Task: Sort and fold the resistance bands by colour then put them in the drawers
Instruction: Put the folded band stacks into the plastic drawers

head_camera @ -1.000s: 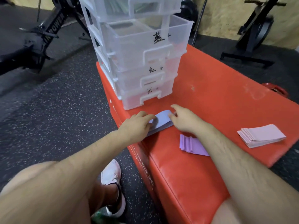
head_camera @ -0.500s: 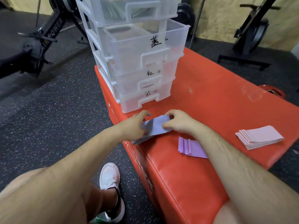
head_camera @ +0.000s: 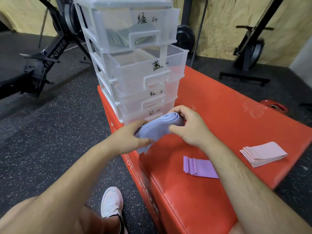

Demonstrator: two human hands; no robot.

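Note:
A folded stack of pale blue resistance bands (head_camera: 157, 128) is lifted just above the red box (head_camera: 219, 115), in front of the lowest drawer. My left hand (head_camera: 128, 138) grips its near end and my right hand (head_camera: 189, 125) grips its far, looped end. The clear drawer unit (head_camera: 135, 65) stands at the box's far left corner; its second drawer (head_camera: 152, 71), marked in black, is pulled out. Green bands (head_camera: 118, 36) lie in the top drawer. A purple folded stack (head_camera: 200, 167) and a pink folded stack (head_camera: 263, 153) lie on the box to the right.
Black exercise machines stand on the speckled floor at the left (head_camera: 42, 61) and far right (head_camera: 248, 53). A red weight plate (head_camera: 274, 106) lies behind the box. My white shoe (head_camera: 112, 201) is on the floor beside the box's front left edge.
Both hands have picked the blue stack up off the box and raised it towards the drawers. The camera has tilted up, showing the top drawer.

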